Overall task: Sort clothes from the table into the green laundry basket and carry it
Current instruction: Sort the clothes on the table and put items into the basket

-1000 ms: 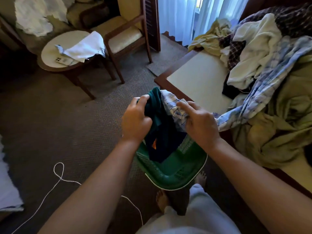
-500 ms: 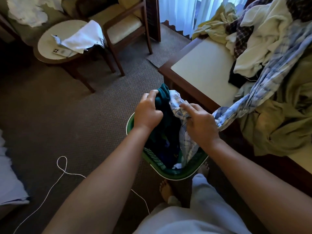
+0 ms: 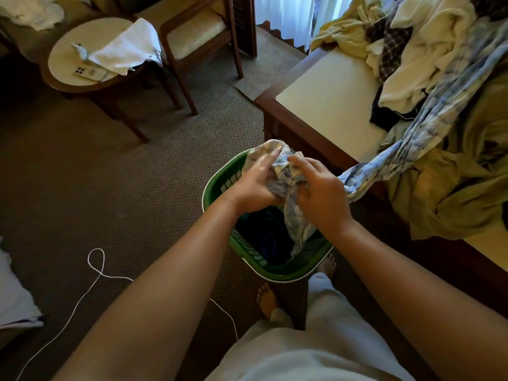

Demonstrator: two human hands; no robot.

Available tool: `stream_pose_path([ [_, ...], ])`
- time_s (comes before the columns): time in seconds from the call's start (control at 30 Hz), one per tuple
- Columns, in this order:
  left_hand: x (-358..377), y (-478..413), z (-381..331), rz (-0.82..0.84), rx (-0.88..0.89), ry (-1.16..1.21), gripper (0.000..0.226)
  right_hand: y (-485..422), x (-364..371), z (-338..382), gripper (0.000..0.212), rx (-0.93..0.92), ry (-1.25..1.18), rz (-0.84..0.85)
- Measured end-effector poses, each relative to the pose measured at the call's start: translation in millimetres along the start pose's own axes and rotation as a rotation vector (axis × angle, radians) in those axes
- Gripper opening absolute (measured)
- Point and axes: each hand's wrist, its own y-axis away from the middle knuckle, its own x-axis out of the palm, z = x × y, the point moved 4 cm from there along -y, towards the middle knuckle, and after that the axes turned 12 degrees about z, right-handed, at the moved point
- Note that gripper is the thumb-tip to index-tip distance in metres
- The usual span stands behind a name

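Note:
The green laundry basket (image 3: 220,185) stands on the carpet beside the table (image 3: 327,105). A dark teal garment (image 3: 264,232) lies inside it. Over the basket, my left hand (image 3: 254,185) and my right hand (image 3: 320,196) both grip a blue-and-white plaid cloth (image 3: 283,171). One end of that cloth hangs into the basket. Its other end stretches right, up onto the table's pile of clothes (image 3: 439,78). Cream, olive and checked garments make up the pile.
A round side table (image 3: 68,50) with a white towel and a remote stands at the far left, a wooden chair (image 3: 198,34) next to it. A white cord (image 3: 93,276) loops across the carpet. My bare feet (image 3: 268,298) are just behind the basket.
My left hand let go of the dark teal garment, which now lies in the basket, and took hold of the plaid cloth. Both hands moved lower over the basket.

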Motion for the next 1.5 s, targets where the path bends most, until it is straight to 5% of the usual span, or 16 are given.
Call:
stream_pose_path([
  [0.13,13.3,-10.9,-28.1,0.01,0.119,0.121,0.118,-6.0,-27.1,-2.0,0.059,0.038,-0.197,-0.087],
  [0.33,26.5,-46.4,-92.7,-0.197,0.223,0.171,0.043,-8.7,-92.3,-34.3,0.06,0.176,-0.207,-0.193],
  [0.43,29.5,-74.8,-128.0,-0.314,0.284,0.13,0.031,-11.0,-126.6,-71.6,0.061,0.305,-0.149,-0.124],
  [0.73,56.6,-168.5,-203.9,-0.359,0.271,0.005,0.051,-34.8,-196.6,-195.1,0.061,0.453,0.107,-0.09],
  [1.07,59.1,-227.4,-219.0,-0.332,0.235,-0.042,0.059,-98.8,-225.7,-261.3,0.079,0.503,0.992,0.344],
  [1.3,46.8,-206.3,-202.2,-0.454,0.218,0.105,0.049,-94.1,-214.8,-225.3,0.023,0.289,0.648,-0.038],
  [1.5,36.0,-126.9,-178.8,-0.456,0.205,0.489,0.025,-66.9,-169.2,-127.4,0.018,0.315,-0.264,-0.25],
])
